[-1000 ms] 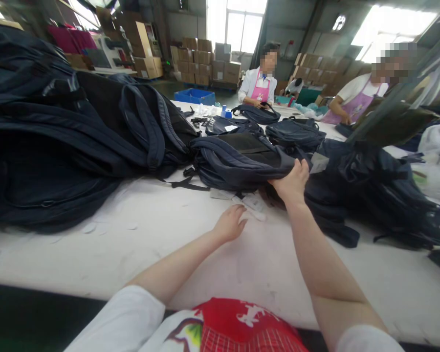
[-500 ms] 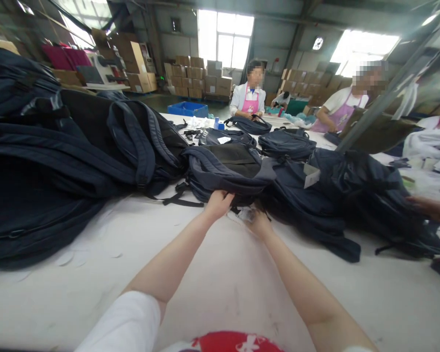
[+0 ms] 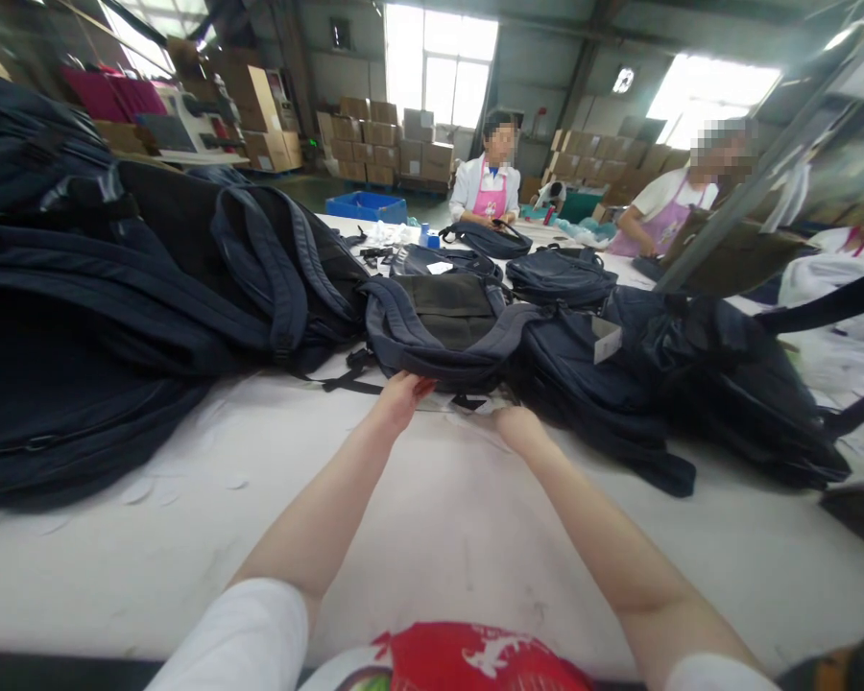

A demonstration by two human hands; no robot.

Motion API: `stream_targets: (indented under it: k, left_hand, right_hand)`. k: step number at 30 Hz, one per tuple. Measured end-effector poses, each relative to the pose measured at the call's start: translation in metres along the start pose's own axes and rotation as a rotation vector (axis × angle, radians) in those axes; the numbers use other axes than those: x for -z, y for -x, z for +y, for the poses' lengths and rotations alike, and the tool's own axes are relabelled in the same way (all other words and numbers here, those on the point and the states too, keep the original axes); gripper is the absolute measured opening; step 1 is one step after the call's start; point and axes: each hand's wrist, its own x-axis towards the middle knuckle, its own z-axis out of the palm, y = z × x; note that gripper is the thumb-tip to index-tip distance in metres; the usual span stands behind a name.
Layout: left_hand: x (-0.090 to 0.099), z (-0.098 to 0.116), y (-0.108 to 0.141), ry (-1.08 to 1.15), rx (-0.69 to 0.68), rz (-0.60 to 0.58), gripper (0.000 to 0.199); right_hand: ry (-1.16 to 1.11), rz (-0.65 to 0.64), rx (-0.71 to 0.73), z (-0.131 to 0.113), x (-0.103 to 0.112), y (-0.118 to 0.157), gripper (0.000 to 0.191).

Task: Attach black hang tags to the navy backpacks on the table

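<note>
A dark navy backpack (image 3: 450, 350) lies on the white table with its padded back and shoulder straps facing up. My left hand (image 3: 401, 395) is at its near edge, fingers closed at the bottom seam. To the right, my right hand (image 3: 516, 422) reaches under the same edge, its fingers hidden by the bag. Between the two hands, a black strap piece and some clear plastic show at the seam; what the right hand holds cannot be seen. A loose black webbing strap (image 3: 352, 382) trails out on the left.
Big navy backpacks (image 3: 165, 278) are heaped on the left. On the right lie another navy backpack (image 3: 590, 393) with a tag and a further bag that a co-worker's arm reaches toward. A metal pole (image 3: 734, 192) slants above. Co-workers in pink aprons stand across the table (image 3: 418, 537).
My left hand has shifted slightly left along the bag's edge, and its thumb no longer shows on top. At the far right, a co-worker has raised a strap of the neighbouring bag.
</note>
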Motion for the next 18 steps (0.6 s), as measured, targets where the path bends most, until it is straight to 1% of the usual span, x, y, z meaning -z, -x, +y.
stream_targets:
  k: [2,4,6,8,9,10,11,12,14,15,16,17,18]
  left_hand:
    - [0.003,0.007,0.010,0.088,0.031,-0.007,0.027]
    - [0.009,0.015,0.025,0.179,0.048,-0.018,0.028]
    - [0.018,0.019,0.043,0.258,0.046,-0.029,0.029]
    - [0.029,0.016,0.062,0.264,0.045,-0.020,0.030]
    - [0.034,0.012,0.071,0.214,0.062,-0.008,0.030]
    - [0.039,0.006,0.080,0.123,0.100,-0.010,0.030]
    - [0.044,0.000,0.088,-0.009,0.153,-0.042,0.029]
    - [0.048,-0.005,0.097,-0.166,0.205,-0.109,0.028]
    - [0.052,-0.015,0.114,-0.473,0.257,-0.312,0.027]
    - [0.051,-0.017,0.122,-0.575,0.246,-0.407,0.028]
    - [0.048,-0.019,0.129,-0.622,0.219,-0.477,0.029]
    - [0.044,-0.020,0.136,-0.612,0.193,-0.516,0.031]
    - [0.038,-0.020,0.143,-0.554,0.190,-0.538,0.034]
  right_hand:
    - [0.046,-0.031,-0.021,0.006,0.013,0.023,0.029]
    - [0.077,-0.041,-0.037,0.015,0.024,0.055,0.034]
    - [0.057,0.004,-0.050,0.027,0.032,0.092,0.041]
    - [-0.065,0.098,-0.041,0.038,0.038,0.128,0.045]
    - [-0.165,0.117,-0.021,0.042,0.040,0.143,0.045]
    - [-0.283,0.105,0.004,0.044,0.041,0.156,0.043]
    - [-0.405,0.062,0.031,0.045,0.042,0.166,0.040]
    - [-0.528,0.005,0.054,0.044,0.042,0.174,0.037]
    - [-0.751,-0.103,0.076,0.038,0.040,0.185,0.033]
    - [-0.847,-0.146,0.074,0.034,0.039,0.188,0.032]
    - [-0.936,-0.186,0.067,0.029,0.036,0.191,0.032]
    - [-1.017,-0.226,0.061,0.024,0.033,0.192,0.032]
    - [-1.085,-0.260,0.055,0.019,0.030,0.193,0.033]
